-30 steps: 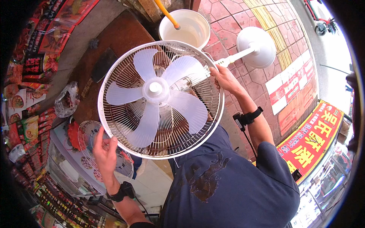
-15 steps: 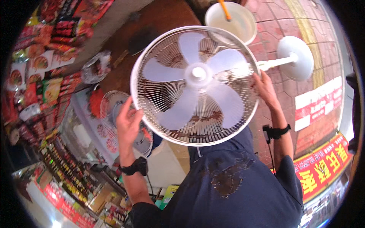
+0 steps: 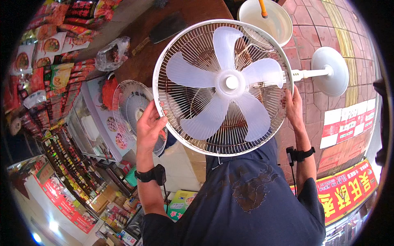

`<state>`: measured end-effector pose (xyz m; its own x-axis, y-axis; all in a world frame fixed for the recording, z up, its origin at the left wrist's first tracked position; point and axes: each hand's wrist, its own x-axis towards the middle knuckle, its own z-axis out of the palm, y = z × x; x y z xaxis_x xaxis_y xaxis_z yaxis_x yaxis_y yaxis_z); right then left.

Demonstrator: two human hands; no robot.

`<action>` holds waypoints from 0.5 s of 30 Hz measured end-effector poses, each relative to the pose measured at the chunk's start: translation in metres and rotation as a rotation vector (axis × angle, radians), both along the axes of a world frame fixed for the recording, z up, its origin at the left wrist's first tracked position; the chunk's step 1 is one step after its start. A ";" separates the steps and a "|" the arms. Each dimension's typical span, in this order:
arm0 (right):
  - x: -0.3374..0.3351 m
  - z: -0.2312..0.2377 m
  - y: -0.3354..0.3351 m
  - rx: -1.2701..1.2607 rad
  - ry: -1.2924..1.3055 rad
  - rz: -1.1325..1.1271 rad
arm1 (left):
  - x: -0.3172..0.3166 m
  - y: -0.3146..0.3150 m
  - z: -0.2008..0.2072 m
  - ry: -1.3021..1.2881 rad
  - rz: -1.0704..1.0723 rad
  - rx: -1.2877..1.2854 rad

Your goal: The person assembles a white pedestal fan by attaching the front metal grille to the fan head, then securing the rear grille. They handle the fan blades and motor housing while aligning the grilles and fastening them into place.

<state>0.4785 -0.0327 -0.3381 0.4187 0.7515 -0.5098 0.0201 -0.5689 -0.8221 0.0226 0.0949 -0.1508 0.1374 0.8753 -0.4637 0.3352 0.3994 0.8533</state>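
A white electric fan (image 3: 231, 83) is in front of me, its blades facing up at me and uncovered, with the wire rear guard (image 3: 193, 128) behind them. Brown stains show through the wires. My left hand (image 3: 150, 125) grips the guard's left rim between thumb and fingers. On the right rim, near the neck, my right hand (image 3: 294, 107) holds on too; its fingers are partly hidden behind the rim. The fan's pole (image 3: 310, 73) runs right to a round white base (image 3: 331, 71).
Beside my left hand rests a round wire fan guard (image 3: 128, 96). A whitish bucket (image 3: 283, 30) with an orange handle in it stands beyond the fan. A clear plastic bag (image 3: 113, 55) and a dark brush (image 3: 166, 28) lie on the brown surface. Packaged goods (image 3: 49, 74) line the left.
In the view, the fan and both hands sit farther right than before. The bucket and base have shifted the same way, so my view has turned. My hands keep their hold.
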 end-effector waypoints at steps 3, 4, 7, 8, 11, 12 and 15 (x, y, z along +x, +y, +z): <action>-0.006 -0.012 -0.015 0.045 0.006 -0.021 | -0.002 -0.016 -0.004 -0.038 0.046 0.007; -0.007 -0.016 -0.019 0.055 0.002 -0.016 | -0.002 -0.019 -0.006 -0.051 0.046 0.032; -0.009 -0.025 -0.029 0.108 0.045 -0.027 | -0.004 -0.028 -0.009 -0.042 0.046 0.062; -0.010 -0.026 -0.031 0.131 0.047 -0.017 | -0.005 -0.032 -0.009 -0.069 0.046 0.067; -0.004 -0.023 -0.035 0.169 0.105 0.024 | -0.007 -0.041 -0.016 -0.069 0.036 0.109; -0.002 -0.021 -0.034 0.178 0.103 0.046 | -0.009 -0.043 -0.018 -0.065 0.036 0.131; 0.006 -0.016 -0.024 0.182 0.096 0.082 | -0.013 -0.049 -0.025 -0.096 0.038 0.156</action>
